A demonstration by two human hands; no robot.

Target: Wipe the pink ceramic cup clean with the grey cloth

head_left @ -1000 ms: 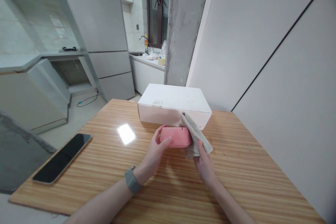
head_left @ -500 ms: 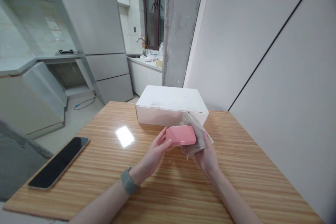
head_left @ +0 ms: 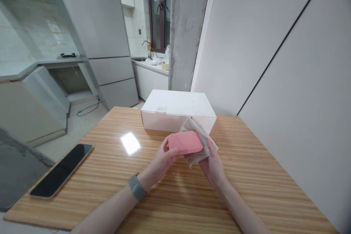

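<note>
A pink case (head_left: 185, 142), flat with rounded corners, is held above the table by my left hand (head_left: 164, 157), whose thumb lies along its near edge. I cannot make out what kind of case it is. My right hand (head_left: 212, 162) grips a light grey cloth (head_left: 201, 146) with the thumb on top. The cloth is bunched behind and against the right end of the case. Part of the cloth and the fingers under it are hidden.
Behind my hands a white cardboard box (head_left: 179, 104) sits on the wooden table (head_left: 246, 175). A black-screened phone (head_left: 61, 172) lies at the table's left edge. A white wall (head_left: 296, 91) rises along the right. Beyond stand a fridge (head_left: 109, 36) and a sink counter (head_left: 150, 73).
Both hands have shifted slightly left with the case and the cloth. The case has tilted a little, and the cloth still presses at its right end.
</note>
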